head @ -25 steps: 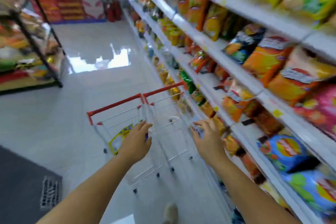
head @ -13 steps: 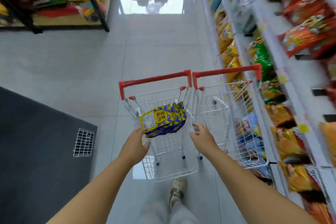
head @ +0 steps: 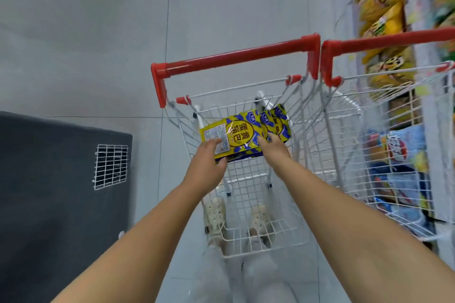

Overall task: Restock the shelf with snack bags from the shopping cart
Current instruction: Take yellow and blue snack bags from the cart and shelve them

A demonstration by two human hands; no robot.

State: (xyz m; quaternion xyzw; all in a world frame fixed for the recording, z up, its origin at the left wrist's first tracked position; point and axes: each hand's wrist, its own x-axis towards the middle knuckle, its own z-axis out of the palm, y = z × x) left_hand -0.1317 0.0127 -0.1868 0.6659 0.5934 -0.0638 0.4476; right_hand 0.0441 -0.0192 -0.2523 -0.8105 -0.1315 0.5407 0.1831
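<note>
now, both hands reach into the shopping cart (head: 234, 56), white wire with a red handle. snack bags (head: 242, 134), yellow and blue, sit stacked in the basket toward the handle end. left hand (head: 205, 167) clamps the stack's near-left corner, thumb on top of the printed label, fingers under. right hand (head: 273, 149) meets the stack's right side, fingertips laid over the front bag; cannot tell whether they curl round it. second cart (head: 384, 42) stands just beside, right. shelf (head: 416, 96) of yellow packets beyond it. dark mat (head: 61, 192) with a wire grid (head: 110, 167) lies left.
</note>
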